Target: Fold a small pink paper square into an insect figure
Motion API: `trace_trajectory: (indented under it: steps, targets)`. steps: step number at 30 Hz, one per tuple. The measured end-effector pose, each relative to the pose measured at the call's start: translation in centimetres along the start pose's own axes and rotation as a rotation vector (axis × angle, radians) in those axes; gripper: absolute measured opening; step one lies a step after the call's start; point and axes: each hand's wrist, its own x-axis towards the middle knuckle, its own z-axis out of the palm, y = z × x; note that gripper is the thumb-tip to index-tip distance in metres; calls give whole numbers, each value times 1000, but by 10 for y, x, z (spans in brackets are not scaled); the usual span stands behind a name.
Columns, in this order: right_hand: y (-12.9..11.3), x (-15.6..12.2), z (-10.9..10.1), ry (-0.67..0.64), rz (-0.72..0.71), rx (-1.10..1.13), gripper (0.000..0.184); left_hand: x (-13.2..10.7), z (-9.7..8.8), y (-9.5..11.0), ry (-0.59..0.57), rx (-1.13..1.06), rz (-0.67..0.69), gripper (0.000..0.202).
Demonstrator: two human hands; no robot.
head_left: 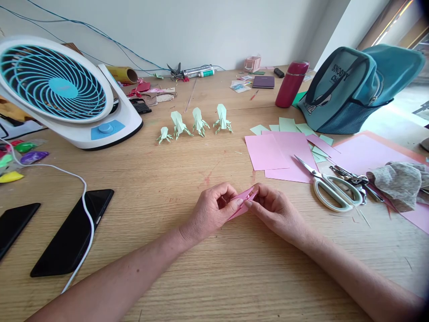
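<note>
Here: folded pink paper (244, 200) just above the wooden table (201, 273), pinched between fingertips of left hand (212, 210) and right hand (275, 211). Likely light, thin, easily creased; grip the folded edges, gently.

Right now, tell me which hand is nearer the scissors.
The right. The right hand pinches the folded pink paper just left of the scissors; the left hand holds the paper's other end, farther from them.
</note>
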Motion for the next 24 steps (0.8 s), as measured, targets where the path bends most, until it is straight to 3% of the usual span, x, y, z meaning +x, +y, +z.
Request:
trace_trajectory:
  steps: [8,14,24]
  targets:
    - [-4,-2,1,-14,20,-92,16,0,-2,-6,-42,96,7,25]
    - [-1,-2,0,8,-18,-76,30,-2,-4,-4,-84,167,15,22]
    - [1,-1,-1,38,-27,-24,32,-2,-4,-3,-92,164,25,23]
